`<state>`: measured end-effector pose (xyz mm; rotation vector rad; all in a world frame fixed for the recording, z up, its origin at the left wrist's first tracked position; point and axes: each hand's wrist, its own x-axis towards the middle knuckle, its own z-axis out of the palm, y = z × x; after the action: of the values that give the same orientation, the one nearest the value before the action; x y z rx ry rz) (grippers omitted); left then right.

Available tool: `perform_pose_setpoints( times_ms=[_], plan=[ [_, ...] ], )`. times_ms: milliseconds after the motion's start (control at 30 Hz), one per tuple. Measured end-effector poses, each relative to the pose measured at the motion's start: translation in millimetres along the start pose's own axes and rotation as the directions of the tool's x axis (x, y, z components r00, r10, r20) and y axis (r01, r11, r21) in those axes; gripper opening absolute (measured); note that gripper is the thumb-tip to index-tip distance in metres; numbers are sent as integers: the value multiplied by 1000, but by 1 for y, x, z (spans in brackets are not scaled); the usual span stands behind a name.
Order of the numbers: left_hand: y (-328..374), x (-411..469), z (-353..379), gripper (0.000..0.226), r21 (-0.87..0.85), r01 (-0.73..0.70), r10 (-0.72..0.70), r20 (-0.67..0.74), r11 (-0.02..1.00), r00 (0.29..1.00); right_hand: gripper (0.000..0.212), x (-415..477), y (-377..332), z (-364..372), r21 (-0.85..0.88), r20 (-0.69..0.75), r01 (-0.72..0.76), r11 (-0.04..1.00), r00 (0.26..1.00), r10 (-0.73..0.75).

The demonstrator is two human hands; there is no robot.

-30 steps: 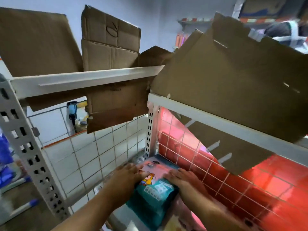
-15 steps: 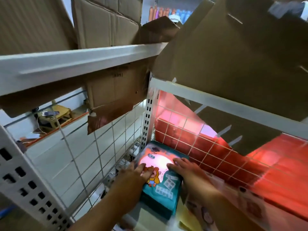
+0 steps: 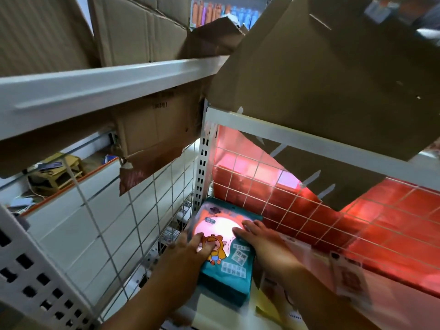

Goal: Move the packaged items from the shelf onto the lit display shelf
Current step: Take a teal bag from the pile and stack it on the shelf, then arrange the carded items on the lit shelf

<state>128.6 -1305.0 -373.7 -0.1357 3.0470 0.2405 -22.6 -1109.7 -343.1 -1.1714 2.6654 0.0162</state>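
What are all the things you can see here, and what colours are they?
Packet: one, teal with a cartoon character, lying in the shelf corner.
Wire grid: white, behind and left of the packet.
Red panel: glowing, behind the grid.
Cardboard sheets: several, brown, on the upper shelves.
Shelf beams: two, white, overhead.
Bottles: blurred orange and blue, far top.
Left hand: flat on the packet.
Right hand: flat on the packet.

View: single head-worn wide-angle camera | Facing: forward and down into shelf corner (image 3: 202,167) | Range: close, forearms entered from bottom edge | Overlap: none, one view only | Distortion: edges curved
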Motion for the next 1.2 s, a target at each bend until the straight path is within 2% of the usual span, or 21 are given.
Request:
perform_pose_setpoints(
  times_ms=[333,400,467,567,667,767,800,867,933,1033,1067,1133,1200],
  plan=[
    [-2,-1,-8,68,-5,-19,19,9,1000,1000,67,1,-2,-1,-41,-13,-17,999,1000,16],
    [-3,4,-13,69,-37,-12,12,-5,999,1000,70,3,1,-1,21,-43,-67,998,997,67],
    [1,11,-22,63,-110,-1,-6,-61,994,998,69,4,3,-3,108,-70,-134,985,987,142],
    [9,26,-37,49,-245,-51,-7,-231,968,973,59,0,2,-8,166,-164,-138,977,973,165],
    [20,36,-47,51,-336,-112,6,-299,935,954,54,-13,-1,-10,89,-364,-43,995,929,73],
    [33,39,-56,58,-389,-154,12,-345,908,939,42,-30,-1,-23,132,-456,-26,991,886,84],
    [37,39,-59,54,-406,-180,20,-367,896,930,37,-36,0,-28,153,-477,-23,988,874,94],
    [48,37,-66,33,-446,-270,49,-447,853,893,26,-53,5,-36,155,-540,-14,988,836,97],
    [66,36,-74,35,-463,-349,44,-550,815,834,23,-75,11,-43,157,-601,-10,987,792,104],
    [98,34,-79,21,-503,-403,84,-541,765,837,13,-109,23,-48,238,-611,-77,968,763,211],
    [110,35,-79,23,-489,-432,135,-530,758,837,21,-122,28,-49,284,-608,-93,954,752,254],
    [142,35,-83,47,-401,-502,260,-521,766,813,49,-155,38,-55,342,-610,-76,937,740,283],
    [178,33,-88,58,-286,-562,356,-537,776,765,58,-192,48,-63,269,-641,-67,961,732,231]
  ],
)
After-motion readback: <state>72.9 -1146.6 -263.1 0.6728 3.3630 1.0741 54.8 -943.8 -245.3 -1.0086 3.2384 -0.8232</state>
